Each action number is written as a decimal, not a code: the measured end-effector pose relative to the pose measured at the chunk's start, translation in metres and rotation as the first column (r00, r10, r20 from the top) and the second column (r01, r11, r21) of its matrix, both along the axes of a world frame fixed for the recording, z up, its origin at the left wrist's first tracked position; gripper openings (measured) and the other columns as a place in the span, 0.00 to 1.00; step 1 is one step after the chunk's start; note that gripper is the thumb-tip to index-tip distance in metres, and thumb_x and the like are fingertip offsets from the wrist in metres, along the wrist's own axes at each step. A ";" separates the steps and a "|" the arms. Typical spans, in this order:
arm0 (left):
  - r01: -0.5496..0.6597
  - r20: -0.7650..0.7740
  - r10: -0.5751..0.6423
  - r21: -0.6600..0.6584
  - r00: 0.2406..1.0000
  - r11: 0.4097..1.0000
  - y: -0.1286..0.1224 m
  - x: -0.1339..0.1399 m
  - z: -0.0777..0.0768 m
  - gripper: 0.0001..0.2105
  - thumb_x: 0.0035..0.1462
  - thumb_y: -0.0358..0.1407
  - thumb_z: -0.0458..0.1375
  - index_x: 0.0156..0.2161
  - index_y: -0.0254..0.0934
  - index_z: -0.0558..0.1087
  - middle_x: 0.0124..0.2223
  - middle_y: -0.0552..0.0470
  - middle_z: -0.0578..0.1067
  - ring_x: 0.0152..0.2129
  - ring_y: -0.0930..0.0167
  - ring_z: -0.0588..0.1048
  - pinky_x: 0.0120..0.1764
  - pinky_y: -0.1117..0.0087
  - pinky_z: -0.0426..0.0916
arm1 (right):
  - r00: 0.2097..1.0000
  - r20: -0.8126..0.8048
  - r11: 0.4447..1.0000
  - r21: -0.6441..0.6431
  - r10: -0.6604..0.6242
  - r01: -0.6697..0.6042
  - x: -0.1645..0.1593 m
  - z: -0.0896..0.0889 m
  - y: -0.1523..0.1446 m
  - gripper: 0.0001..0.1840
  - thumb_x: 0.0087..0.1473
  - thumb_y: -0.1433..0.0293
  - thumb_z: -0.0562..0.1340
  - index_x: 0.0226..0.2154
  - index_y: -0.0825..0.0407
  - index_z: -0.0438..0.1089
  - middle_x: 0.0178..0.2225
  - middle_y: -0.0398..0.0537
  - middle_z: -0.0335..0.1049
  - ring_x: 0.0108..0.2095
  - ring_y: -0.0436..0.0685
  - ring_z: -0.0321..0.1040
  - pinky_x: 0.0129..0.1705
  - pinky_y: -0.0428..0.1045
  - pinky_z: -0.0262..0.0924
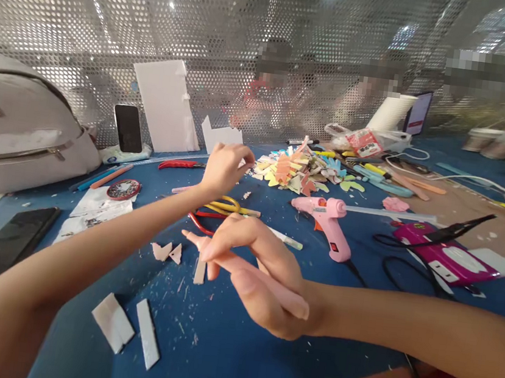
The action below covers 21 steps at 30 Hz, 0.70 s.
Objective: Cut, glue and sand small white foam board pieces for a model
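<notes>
Left hand (224,167) reaching up toward the upper centre of the frame, grip curled in with fingertips drawn together; impossible to tell whether anything is pinched there. Right hand (264,276) hovering at centre frame, grip pinching a small pink foam piece (194,240) between thumb and forefinger, the piece poking out to the left above the blue counter (222,357).

Lying just beneath the right hand: pale foam scraps (167,252) and a short white strip (199,271). Resting lower left of centre: two white rectangular foam pieces (125,327), side by side. Sitting between the two hands, partly hidden by the right fingers: yellow and red scissors (213,212). Lying to the right of centre: a pink glue gun (329,220) with a glue stick jutting rightward, its black cord trailing down. Piling up beyond it, upper centre: a heap of coloured foam cut-outs (303,171). Sitting at the right: a magenta device (442,255) with black cables looped around it. Occupying the left edge: a grey backpack (21,124), a dark phone (0,250) flat on the counter, another phone (128,128) propped against the perforated metal screen (253,30) beside a white foam board (166,105).
</notes>
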<state>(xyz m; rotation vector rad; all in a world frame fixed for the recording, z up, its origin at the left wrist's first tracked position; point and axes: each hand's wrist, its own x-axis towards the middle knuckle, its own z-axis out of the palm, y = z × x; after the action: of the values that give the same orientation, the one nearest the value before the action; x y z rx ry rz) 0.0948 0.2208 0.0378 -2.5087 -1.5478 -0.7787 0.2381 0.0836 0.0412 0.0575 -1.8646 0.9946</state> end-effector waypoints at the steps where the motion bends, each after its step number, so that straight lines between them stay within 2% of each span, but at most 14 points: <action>1: -0.029 -0.011 0.029 0.027 1.000 0.999 0.012 -0.003 0.002 0.14 0.65 0.40 0.58 0.53 0.35 0.71 0.53 0.46 0.74 0.50 0.62 0.74 0.53 0.51 0.70 | 1.000 -0.001 1.000 0.011 -0.002 0.002 0.000 -0.002 0.001 0.10 0.61 0.75 0.54 0.43 0.51 0.66 0.33 0.44 0.66 0.34 0.52 0.68 0.47 0.54 0.69; 4: -0.050 -0.068 0.053 0.048 0.996 0.998 0.024 -0.013 0.006 0.20 0.65 0.39 0.59 0.59 0.37 0.66 0.57 0.44 0.71 0.52 0.60 0.72 0.54 0.49 0.69 | 1.000 0.009 1.000 -0.027 -0.015 0.015 0.000 -0.007 0.005 0.09 0.63 0.74 0.53 0.43 0.51 0.66 0.33 0.44 0.64 0.33 0.51 0.66 0.51 0.57 0.67; 6: -0.027 -0.108 0.031 0.040 0.994 0.999 0.013 -0.025 0.011 0.23 0.65 0.37 0.59 0.62 0.38 0.63 0.59 0.43 0.69 0.53 0.60 0.72 0.54 0.49 0.69 | 0.998 0.043 0.997 -0.065 -0.036 0.039 0.000 -0.011 0.008 0.09 0.64 0.73 0.52 0.44 0.51 0.66 0.33 0.44 0.64 0.34 0.51 0.65 0.52 0.59 0.66; 8: 0.006 -0.138 -0.002 0.027 0.990 1.000 -0.010 -0.041 0.017 0.21 0.65 0.33 0.58 0.61 0.37 0.65 0.58 0.44 0.71 0.52 0.61 0.72 0.54 0.51 0.69 | 0.997 0.067 0.995 -0.086 -0.042 0.048 0.001 -0.013 0.010 0.10 0.65 0.73 0.53 0.47 0.52 0.65 0.34 0.44 0.64 0.34 0.51 0.66 0.50 0.57 0.66; 11: 0.050 -0.182 -0.055 -0.030 0.982 0.998 -0.062 -0.073 0.025 0.09 0.65 0.33 0.57 0.48 0.36 0.74 0.51 0.48 0.77 0.48 0.62 0.75 0.51 0.58 0.69 | 0.995 0.097 0.992 -0.116 -0.034 0.045 0.004 -0.014 0.012 0.14 0.66 0.73 0.52 0.52 0.53 0.65 0.40 0.47 0.66 0.37 0.52 0.68 0.42 0.52 0.67; 13: 0.056 -0.200 -0.066 -0.054 0.978 0.997 -0.104 -0.095 0.027 0.08 0.67 0.36 0.54 0.45 0.39 0.75 0.46 0.49 0.79 0.43 0.63 0.77 0.46 0.59 0.70 | 0.991 0.133 0.990 -0.134 -0.019 0.037 0.005 -0.012 0.012 0.15 0.67 0.72 0.52 0.54 0.52 0.64 0.45 0.51 0.66 0.40 0.53 0.70 0.40 0.50 0.68; 15: 0.068 -0.202 -0.080 -0.066 0.976 0.996 -0.147 -0.111 0.024 0.09 0.68 0.37 0.53 0.47 0.41 0.74 0.44 0.52 0.79 0.40 0.65 0.77 0.44 0.60 0.70 | 0.982 0.191 0.987 -0.156 -0.004 0.034 0.006 -0.009 0.013 0.16 0.68 0.71 0.52 0.56 0.51 0.64 0.47 0.52 0.67 0.44 0.54 0.71 0.40 0.50 0.68; 17: 0.136 -0.193 -0.146 -0.068 0.970 0.988 -0.189 -0.117 0.016 0.07 0.69 0.35 0.51 0.45 0.41 0.72 0.40 0.53 0.78 0.35 0.69 0.76 0.38 0.65 0.70 | 0.965 0.260 0.983 -0.179 0.014 0.034 0.004 -0.007 0.014 0.16 0.68 0.71 0.52 0.56 0.51 0.64 0.46 0.51 0.69 0.46 0.56 0.71 0.44 0.50 0.67; 18: 0.196 -0.207 -0.216 -0.113 0.954 0.974 -0.208 -0.117 0.010 0.09 0.69 0.32 0.49 0.45 0.40 0.72 0.39 0.52 0.78 0.34 0.71 0.76 0.36 0.67 0.70 | 0.957 0.288 0.979 -0.199 0.018 0.041 0.002 -0.007 0.015 0.15 0.69 0.71 0.52 0.55 0.51 0.65 0.45 0.50 0.71 0.46 0.56 0.71 0.45 0.50 0.67; 19: 0.236 -0.219 -0.258 -0.122 0.941 0.964 -0.224 -0.114 0.003 0.09 0.69 0.31 0.49 0.43 0.41 0.72 0.38 0.54 0.78 0.33 0.72 0.76 0.36 0.68 0.71 | 0.950 0.310 0.971 -0.232 0.018 0.058 0.001 -0.006 0.016 0.14 0.69 0.70 0.53 0.53 0.50 0.66 0.43 0.50 0.72 0.46 0.55 0.71 0.46 0.50 0.67; 21: 0.392 -0.238 -0.409 -0.117 0.881 0.912 -0.250 -0.104 -0.012 0.12 0.69 0.29 0.49 0.46 0.42 0.74 0.40 0.57 0.81 0.34 0.73 0.77 0.45 0.68 0.72 | 0.946 0.325 0.946 -0.307 0.004 0.101 -0.004 -0.006 0.019 0.11 0.69 0.70 0.54 0.50 0.50 0.69 0.40 0.48 0.73 0.44 0.54 0.72 0.46 0.49 0.67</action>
<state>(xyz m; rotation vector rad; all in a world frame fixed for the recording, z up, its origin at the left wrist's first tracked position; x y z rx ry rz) -0.0092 -0.0292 0.0259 -2.8839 -0.9980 -0.4124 0.2345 0.1025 0.0349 -0.3661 -1.9572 1.3225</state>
